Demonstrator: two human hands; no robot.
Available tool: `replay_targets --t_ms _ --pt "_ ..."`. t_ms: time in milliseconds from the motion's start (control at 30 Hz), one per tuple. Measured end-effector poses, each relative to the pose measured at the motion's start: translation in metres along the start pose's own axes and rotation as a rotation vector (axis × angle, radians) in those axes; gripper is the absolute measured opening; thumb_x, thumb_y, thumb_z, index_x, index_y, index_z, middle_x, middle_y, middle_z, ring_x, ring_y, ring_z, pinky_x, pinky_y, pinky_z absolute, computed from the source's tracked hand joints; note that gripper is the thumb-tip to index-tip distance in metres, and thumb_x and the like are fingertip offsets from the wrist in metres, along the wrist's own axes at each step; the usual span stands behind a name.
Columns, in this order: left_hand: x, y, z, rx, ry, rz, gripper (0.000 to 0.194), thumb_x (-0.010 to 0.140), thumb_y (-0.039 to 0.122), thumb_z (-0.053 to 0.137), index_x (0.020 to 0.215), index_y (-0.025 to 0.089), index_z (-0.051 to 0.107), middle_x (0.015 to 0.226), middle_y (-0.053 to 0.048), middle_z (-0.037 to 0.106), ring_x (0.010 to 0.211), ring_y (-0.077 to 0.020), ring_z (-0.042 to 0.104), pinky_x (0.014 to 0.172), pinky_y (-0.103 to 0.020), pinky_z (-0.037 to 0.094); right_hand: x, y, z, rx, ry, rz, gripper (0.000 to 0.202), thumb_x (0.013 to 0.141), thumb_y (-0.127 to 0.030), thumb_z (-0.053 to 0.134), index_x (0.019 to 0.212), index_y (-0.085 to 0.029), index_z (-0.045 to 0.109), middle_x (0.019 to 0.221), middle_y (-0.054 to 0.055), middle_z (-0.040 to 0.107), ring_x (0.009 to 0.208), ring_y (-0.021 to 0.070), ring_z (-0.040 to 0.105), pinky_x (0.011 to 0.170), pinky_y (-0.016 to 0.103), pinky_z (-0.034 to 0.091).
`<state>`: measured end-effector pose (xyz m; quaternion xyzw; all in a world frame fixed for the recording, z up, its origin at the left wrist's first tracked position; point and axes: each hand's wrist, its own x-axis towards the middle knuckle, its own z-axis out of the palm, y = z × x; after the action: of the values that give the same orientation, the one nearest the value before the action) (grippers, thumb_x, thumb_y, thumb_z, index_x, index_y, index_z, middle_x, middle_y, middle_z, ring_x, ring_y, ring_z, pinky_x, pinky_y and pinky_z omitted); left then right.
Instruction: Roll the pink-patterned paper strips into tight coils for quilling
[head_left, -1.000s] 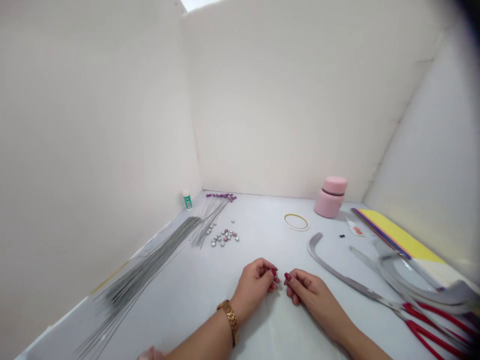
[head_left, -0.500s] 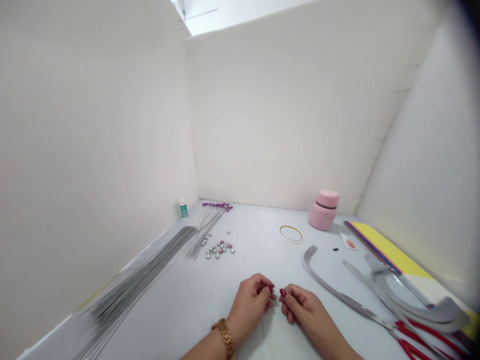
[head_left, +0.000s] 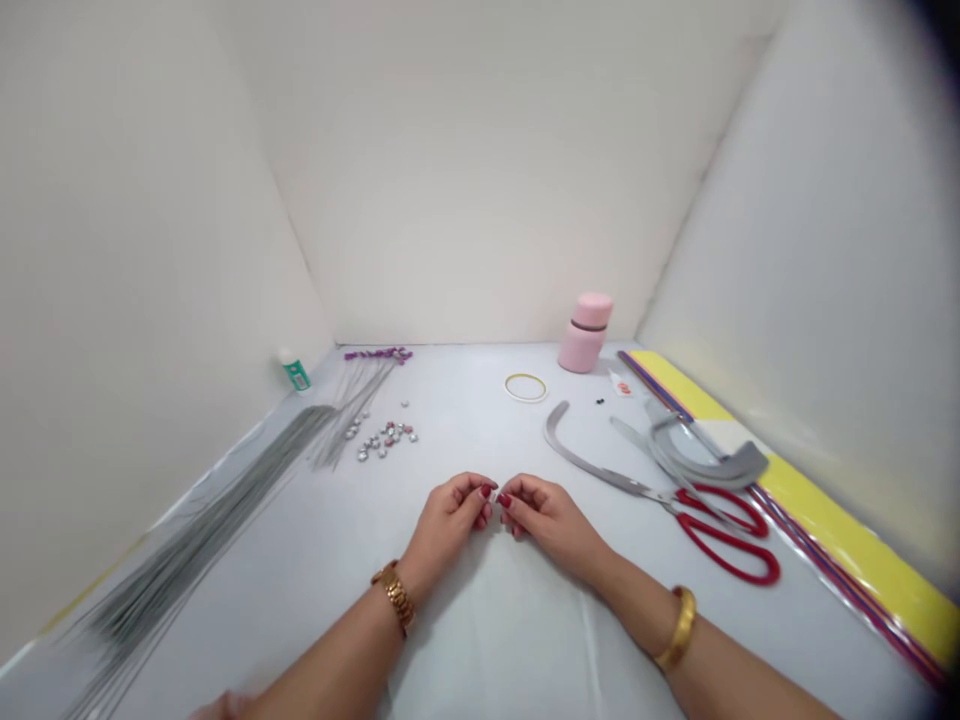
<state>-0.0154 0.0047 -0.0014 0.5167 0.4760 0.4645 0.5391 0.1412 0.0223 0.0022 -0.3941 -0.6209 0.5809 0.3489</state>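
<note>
My left hand (head_left: 456,512) is above the front middle of the white table, its thumb and fingers pinched together. Facing it, my right hand (head_left: 541,518) is pinched the same way, with the fingertips of both hands almost meeting. A tiny pale thing seems to sit between the fingertips, too small to make out. Beyond my left hand lies a scatter of small silver and reddish balls (head_left: 390,436). A thin ring (head_left: 526,388), yellow and white, lies flat behind my hands. Red-handled scissors (head_left: 731,548) rest to the right of my right hand.
Grey wires (head_left: 217,530) spread along the left side, with purple-tipped wires (head_left: 367,385) behind them. A green-and-white bottle (head_left: 295,372) stands by the left wall. At the back right is a pink jar (head_left: 585,335); grey strips (head_left: 589,463) and yellow sheets (head_left: 832,520) lie on the right.
The view has tilted down and shifted right, showing more of both forearms and the bracelet. My two hands are closer together, fingertips nearly touching.
</note>
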Motion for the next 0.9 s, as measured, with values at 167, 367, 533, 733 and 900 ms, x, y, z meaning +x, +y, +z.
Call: replay_targets --t_ms 167,367,533,733,900 --pt "-0.005 0.006 0.005 -0.026 -0.035 0.003 0.017 0.08 0.025 0.048 0.08 0.014 0.061 0.057 0.002 0.054 0.053 -0.0096 0.047 0.055 -0.021 0.039 -0.001 0.002 0.002 0.102 -0.018 0.034 0.019 0.077 -0.034 0.057 0.069 -0.017 0.055 0.061 -0.003 0.056 0.049 0.0085 0.047 0.05 0.022 0.037" --pt "-0.009 0.009 0.01 -0.065 -0.037 0.03 0.021 0.081 0.027 0.048 0.085 0.013 0.063 0.059 0.0 0.057 0.056 -0.0109 0.05 0.056 -0.023 0.041 -0.003 -0.001 0.005 0.228 -0.039 0.073 0.022 0.077 -0.034 0.058 0.067 -0.015 0.052 0.06 0.0 0.06 0.046 0.0072 0.046 0.046 0.02 0.033" --pt "-0.011 0.009 0.01 -0.102 -0.076 0.025 0.024 0.078 0.028 0.055 0.095 0.012 0.063 0.07 -0.004 0.064 0.064 -0.0139 0.056 0.062 -0.025 0.044 -0.003 0.002 0.004 0.299 -0.036 0.098 0.022 0.077 -0.034 0.058 0.068 -0.015 0.051 0.056 -0.002 0.057 0.044 0.0065 0.045 0.045 0.019 0.032" --pt "-0.011 0.012 0.011 -0.166 -0.101 0.02 0.018 0.079 0.025 0.055 0.083 0.011 0.066 0.064 -0.004 0.063 0.06 -0.0142 0.056 0.062 -0.027 0.043 -0.004 0.001 0.005 0.31 -0.046 0.097 0.024 0.079 -0.037 0.055 0.071 -0.015 0.051 0.057 -0.002 0.056 0.045 0.0067 0.047 0.045 0.019 0.033" --pt "-0.009 0.014 0.011 -0.218 -0.16 -0.027 0.017 0.077 0.024 0.057 0.069 0.01 0.064 0.061 -0.004 0.062 0.06 -0.0156 0.056 0.063 -0.029 0.043 -0.005 0.0 0.004 0.301 -0.069 0.094 0.024 0.078 -0.038 0.056 0.072 -0.015 0.051 0.056 -0.003 0.056 0.044 0.0066 0.047 0.044 0.019 0.032"
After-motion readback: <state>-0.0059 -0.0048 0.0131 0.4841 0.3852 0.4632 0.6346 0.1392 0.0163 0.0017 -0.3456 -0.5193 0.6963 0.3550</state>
